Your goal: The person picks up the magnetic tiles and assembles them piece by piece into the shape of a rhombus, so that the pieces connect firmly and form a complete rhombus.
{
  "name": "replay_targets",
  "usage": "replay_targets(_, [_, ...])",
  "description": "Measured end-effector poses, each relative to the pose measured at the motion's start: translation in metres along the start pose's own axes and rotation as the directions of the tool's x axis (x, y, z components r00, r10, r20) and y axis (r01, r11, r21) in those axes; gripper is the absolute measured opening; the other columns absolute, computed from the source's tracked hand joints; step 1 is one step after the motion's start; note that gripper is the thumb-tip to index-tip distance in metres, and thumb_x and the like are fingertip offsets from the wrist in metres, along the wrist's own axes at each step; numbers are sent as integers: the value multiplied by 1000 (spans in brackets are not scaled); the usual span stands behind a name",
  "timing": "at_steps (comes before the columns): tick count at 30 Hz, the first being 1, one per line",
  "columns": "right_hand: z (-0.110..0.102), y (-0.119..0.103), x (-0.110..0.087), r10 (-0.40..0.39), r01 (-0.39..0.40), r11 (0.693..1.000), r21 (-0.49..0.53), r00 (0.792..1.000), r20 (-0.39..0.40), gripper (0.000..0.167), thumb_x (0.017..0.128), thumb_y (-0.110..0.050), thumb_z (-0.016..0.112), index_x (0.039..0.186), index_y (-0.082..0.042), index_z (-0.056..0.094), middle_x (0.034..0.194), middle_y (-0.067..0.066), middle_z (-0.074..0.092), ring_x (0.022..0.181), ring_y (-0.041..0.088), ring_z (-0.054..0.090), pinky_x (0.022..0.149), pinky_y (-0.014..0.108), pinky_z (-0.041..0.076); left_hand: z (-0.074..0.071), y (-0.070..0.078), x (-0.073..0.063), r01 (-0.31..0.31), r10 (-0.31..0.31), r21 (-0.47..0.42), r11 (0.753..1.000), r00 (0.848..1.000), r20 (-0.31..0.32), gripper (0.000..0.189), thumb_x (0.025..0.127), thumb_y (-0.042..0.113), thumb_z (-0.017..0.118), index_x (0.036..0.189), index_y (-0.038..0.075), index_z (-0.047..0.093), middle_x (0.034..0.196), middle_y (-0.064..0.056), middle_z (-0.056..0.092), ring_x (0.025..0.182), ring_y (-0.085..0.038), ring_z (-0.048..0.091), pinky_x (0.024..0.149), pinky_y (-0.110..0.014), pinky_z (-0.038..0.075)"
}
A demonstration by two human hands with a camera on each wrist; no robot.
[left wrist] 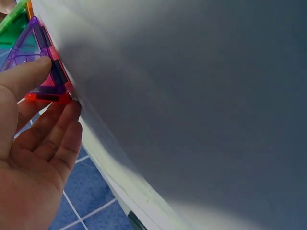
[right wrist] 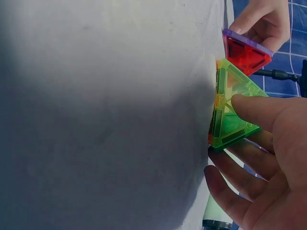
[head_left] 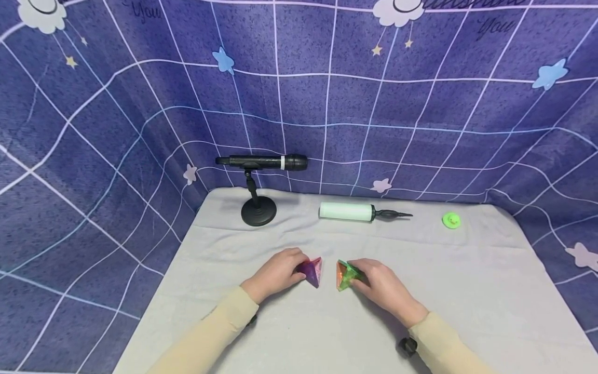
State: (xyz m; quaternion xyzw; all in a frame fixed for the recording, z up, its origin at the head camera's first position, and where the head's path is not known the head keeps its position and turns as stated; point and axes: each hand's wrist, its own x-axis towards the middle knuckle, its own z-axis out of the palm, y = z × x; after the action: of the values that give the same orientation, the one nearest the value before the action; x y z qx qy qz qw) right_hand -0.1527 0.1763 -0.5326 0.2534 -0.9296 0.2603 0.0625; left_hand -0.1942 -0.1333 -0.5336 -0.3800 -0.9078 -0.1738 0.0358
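Observation:
Two small pyramids of translucent magnetic tiles stand a short gap apart on the table. My left hand (head_left: 276, 274) pinches the purple and pink-red pyramid (head_left: 312, 271) between thumb and fingers. In the left wrist view the thumb presses a purple triangular face, with a red edge along one side. My right hand (head_left: 385, 288) grips the green and orange pyramid (head_left: 345, 276) from its right side. Its thumb lies on a light green tile (right wrist: 230, 115) in the right wrist view, with the fingers around the far side. The pyramids sit level with each other, their free sides facing inward.
A black microphone (head_left: 261, 162) on a round-based stand (head_left: 258, 212) is at the back left. Behind the hands lies a pale green hand pump (head_left: 347, 212) with a black nozzle. A bright green round toy (head_left: 451, 220) sits back right. Patterned blue cloth (head_left: 299, 98) encloses the table.

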Motion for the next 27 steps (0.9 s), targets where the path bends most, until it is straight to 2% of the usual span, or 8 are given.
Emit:
replay_targets(8, [0,1,0,2,-2,1000,-2,1000,14,41,87,-24,86,123,-7,74,116,7,75,108,27,70,97,47,53,3,14,7,7,-7,-22,1000,1000,-9,27,90,20,83,112,10,72,101,2,66,94,-16,62,89,-36,51])
replay_targets(14, [-3,3,-1,4,-4,1000,-1,1000,23,42,86,-25,87,123,-7,75,113,7,76,104,26,72,95,46,54,8,19,13,27,-27,-18,999,1000,12,27,91,21,82,113,10,72,103,2,67,96,-15,63,90,-35,51])
replay_targets(27, [-6,7,-3,-16,16,1000,-12,1000,9,43,85,-23,88,122,-6,76,112,8,77,101,25,73,91,44,56,15,27,23,0,0,-11,1000,1000,12,27,90,20,83,113,9,72,103,0,67,95,-15,63,88,-34,52])
